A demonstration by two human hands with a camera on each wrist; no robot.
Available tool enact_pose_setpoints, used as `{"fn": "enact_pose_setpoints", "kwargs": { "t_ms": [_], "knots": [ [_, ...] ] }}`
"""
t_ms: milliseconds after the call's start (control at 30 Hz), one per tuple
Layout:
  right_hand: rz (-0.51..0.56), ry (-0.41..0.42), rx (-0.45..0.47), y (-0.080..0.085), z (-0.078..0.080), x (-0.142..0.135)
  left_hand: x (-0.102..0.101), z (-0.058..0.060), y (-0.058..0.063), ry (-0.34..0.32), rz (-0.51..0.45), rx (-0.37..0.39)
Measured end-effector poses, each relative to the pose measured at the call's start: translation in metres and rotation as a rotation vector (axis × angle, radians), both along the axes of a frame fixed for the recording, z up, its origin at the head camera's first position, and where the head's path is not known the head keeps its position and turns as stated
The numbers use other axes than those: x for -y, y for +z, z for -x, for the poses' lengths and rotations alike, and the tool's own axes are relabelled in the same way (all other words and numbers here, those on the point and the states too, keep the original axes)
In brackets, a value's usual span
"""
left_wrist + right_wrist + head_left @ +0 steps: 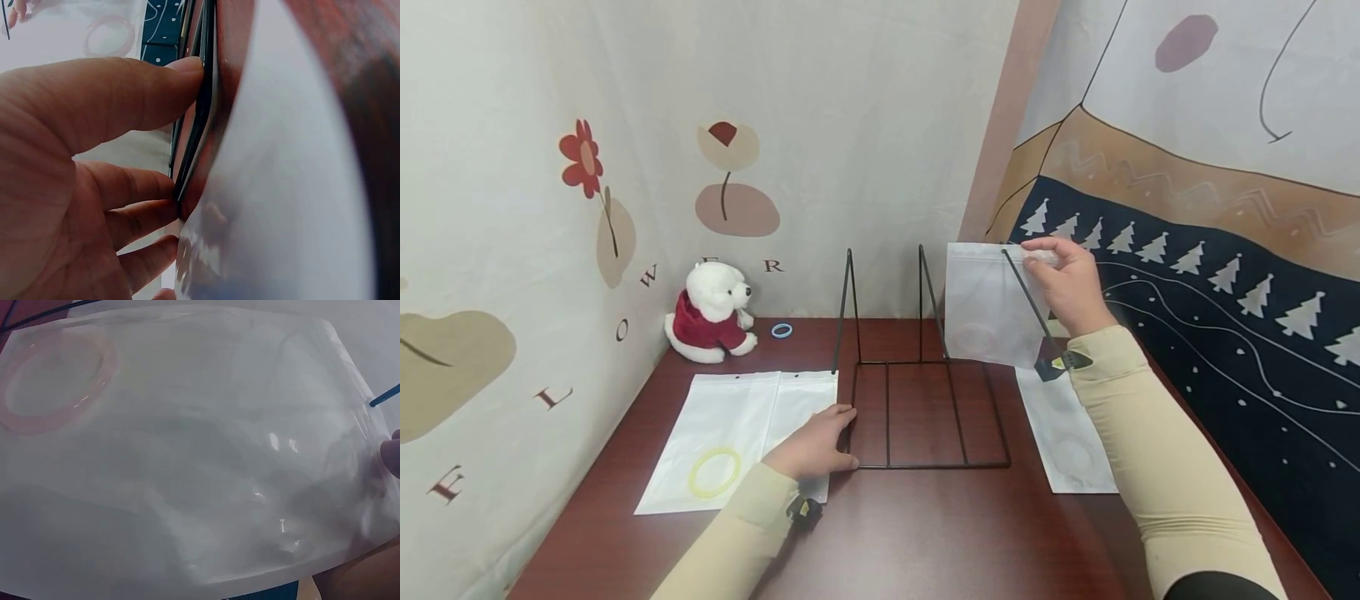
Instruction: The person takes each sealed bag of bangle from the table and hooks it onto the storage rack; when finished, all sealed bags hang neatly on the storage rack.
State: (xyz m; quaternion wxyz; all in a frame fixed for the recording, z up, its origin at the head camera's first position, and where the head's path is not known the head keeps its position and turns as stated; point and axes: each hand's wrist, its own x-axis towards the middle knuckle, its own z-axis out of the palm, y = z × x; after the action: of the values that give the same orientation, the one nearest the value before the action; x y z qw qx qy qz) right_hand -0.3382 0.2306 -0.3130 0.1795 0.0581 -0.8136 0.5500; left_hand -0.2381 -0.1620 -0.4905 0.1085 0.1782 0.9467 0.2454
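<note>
A black wire rack [932, 467] stands on the table with slanted prongs rising from its base. At the rack's left base my left hand [814, 442] holds the rod, its thumb [169, 84] and fingertips against the wire. My right hand [1070, 282] pinches the top edge of a translucent zip bag [979, 292] near its right corner. A pale pink ring [107, 369] lies inside this bag. The tip of the rack's right front prong [1022, 287] is at the bag's top strip, and the prong runs down in front of the bag.
Two overlapping white bags [730, 417] lie left of the rack, the outer with a yellow ring [693, 473]. Another white bag [1037, 417] holding a pale ring lies to the right. At the back are a plush bear [707, 317] and a blue ring [782, 337]. Fabric walls border the table.
</note>
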Motion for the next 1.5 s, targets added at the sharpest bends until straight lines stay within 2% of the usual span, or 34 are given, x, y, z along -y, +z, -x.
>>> {"fn": "enact_pose_setpoints", "kwargs": {
  "t_ms": [467,833,1000,1500],
  "knots": [
    [0.016,0.06,-0.049,-0.006,-0.004,-0.015,0.0,-0.001,0.003,-0.018,-0.011,-0.006],
    [0.0,0.021,-0.046,-0.023,-0.005,-0.037,0.0,-0.001,0.001,-0.012,-0.01,-0.009],
    [-0.037,-0.022,-0.013,-0.032,-0.007,-0.046,0.0,-0.001,0.001,-0.014,-0.006,-0.009],
    [-0.059,-0.1,0.06,-0.07,-0.013,-0.073,0.0,-0.001,0.001,-0.005,-0.01,-0.004]
  ]
}}
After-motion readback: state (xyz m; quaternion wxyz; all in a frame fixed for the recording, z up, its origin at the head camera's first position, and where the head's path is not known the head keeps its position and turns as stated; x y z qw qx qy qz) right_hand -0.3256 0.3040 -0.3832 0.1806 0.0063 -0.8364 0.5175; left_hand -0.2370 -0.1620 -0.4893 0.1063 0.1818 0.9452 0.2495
